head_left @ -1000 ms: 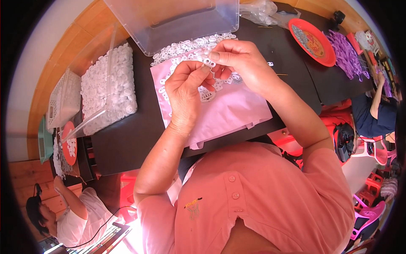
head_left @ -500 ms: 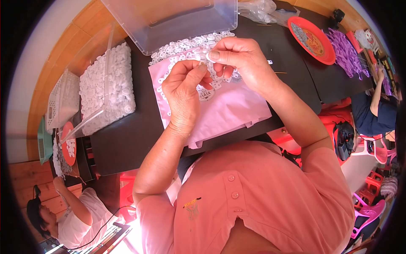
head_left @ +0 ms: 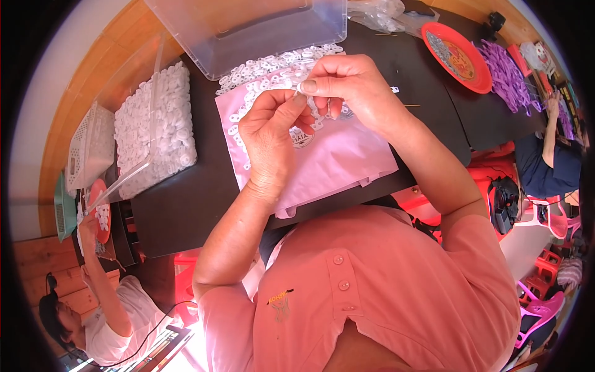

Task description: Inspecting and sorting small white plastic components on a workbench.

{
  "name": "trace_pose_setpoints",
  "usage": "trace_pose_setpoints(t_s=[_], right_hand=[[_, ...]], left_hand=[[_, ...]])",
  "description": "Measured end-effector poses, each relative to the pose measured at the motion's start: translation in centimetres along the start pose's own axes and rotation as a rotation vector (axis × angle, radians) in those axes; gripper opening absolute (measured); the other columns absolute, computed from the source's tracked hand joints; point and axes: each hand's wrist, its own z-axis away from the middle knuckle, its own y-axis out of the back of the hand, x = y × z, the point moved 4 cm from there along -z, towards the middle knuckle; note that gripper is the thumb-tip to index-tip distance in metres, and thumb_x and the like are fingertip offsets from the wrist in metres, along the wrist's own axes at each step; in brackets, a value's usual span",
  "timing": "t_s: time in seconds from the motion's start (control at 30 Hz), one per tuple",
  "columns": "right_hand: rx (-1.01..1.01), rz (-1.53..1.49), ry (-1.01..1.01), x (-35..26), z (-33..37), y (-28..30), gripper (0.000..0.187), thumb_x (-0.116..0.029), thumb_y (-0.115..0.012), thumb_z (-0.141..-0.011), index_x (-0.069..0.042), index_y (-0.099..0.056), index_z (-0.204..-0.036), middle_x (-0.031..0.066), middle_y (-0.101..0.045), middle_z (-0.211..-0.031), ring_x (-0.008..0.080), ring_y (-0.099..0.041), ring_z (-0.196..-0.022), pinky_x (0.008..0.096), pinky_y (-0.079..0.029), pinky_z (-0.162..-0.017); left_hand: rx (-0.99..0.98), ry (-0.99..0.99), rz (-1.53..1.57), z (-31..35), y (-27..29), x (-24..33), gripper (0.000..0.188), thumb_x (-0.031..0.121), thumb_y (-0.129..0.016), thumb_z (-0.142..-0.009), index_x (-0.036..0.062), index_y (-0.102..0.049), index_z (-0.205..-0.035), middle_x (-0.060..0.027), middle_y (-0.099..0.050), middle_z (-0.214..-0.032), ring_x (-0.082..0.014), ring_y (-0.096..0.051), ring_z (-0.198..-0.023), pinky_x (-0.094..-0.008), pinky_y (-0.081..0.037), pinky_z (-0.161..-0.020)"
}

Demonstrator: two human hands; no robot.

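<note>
My left hand (head_left: pixel 268 131) and my right hand (head_left: pixel 356 87) meet above a pink bag (head_left: pixel 347 158) lying flat on the dark table. Both are closed in a fingertip pinch at one small white plastic piece (head_left: pixel 302 88). Most of that piece is hidden by my fingers, so its exact kind does not show. Under and beyond my hands, many loose white pieces with small holes (head_left: pixel 263 69) spread over the far part of the bag.
A clear tub (head_left: pixel 279 28) stands beyond the pile; on the left, a clear bin holds many white pieces (head_left: pixel 158 118). At right lie a red plate (head_left: pixel 476 84) with small metal parts and purple straps (head_left: pixel 505 74). Co-workers sit at both sides.
My right hand has shifted slightly left, and the fingertips of both hands are closer together at the white piece. The left co-worker's hand has risen to the plate there.
</note>
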Motion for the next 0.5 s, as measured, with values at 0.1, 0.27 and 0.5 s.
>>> trace_pose_setpoints(t_s=[0.1,0.27,0.5], right_hand=[[-0.001,-0.004,0.004,0.21,-0.05,0.03,0.018,-0.017,-0.067,-0.089,-0.001,-0.066,-0.079,0.0025,-0.059,-0.067,0.0089,-0.056,-0.059,0.0221,-0.042,-0.051],[0.070,0.075,0.108,-0.02,0.14,0.21,0.016,-0.016,-0.066,-0.090,-0.002,-0.064,-0.083,0.0022,-0.060,-0.070,0.0087,-0.057,-0.062,0.0218,-0.044,-0.051],[0.175,-0.018,0.152,0.49,-0.07,0.80,0.009,-0.011,-0.065,-0.089,-0.002,-0.064,-0.090,-0.0005,-0.059,-0.072,0.0063,-0.053,-0.060,0.0216,-0.043,-0.052]], left_hand=[[-0.002,0.001,-0.012,-0.09,0.00,-0.11,0.012,0.009,-0.064,-0.090,-0.0025,-0.062,-0.090,-0.0083,-0.065,-0.075,-0.0143,-0.059,-0.062,-0.0268,-0.050,-0.059],[-0.033,0.051,-0.037,-0.04,0.33,-0.28,0.011,0.008,-0.065,-0.088,-0.0028,-0.062,-0.088,-0.0084,-0.064,-0.073,-0.0142,-0.059,-0.061,-0.0270,-0.050,-0.058],[0.000,0.041,-0.005,0.02,0.05,-0.03,0.012,0.009,-0.064,-0.088,-0.0028,-0.061,-0.088,-0.0083,-0.064,-0.072,-0.0145,-0.059,-0.060,-0.0273,-0.049,-0.057]])
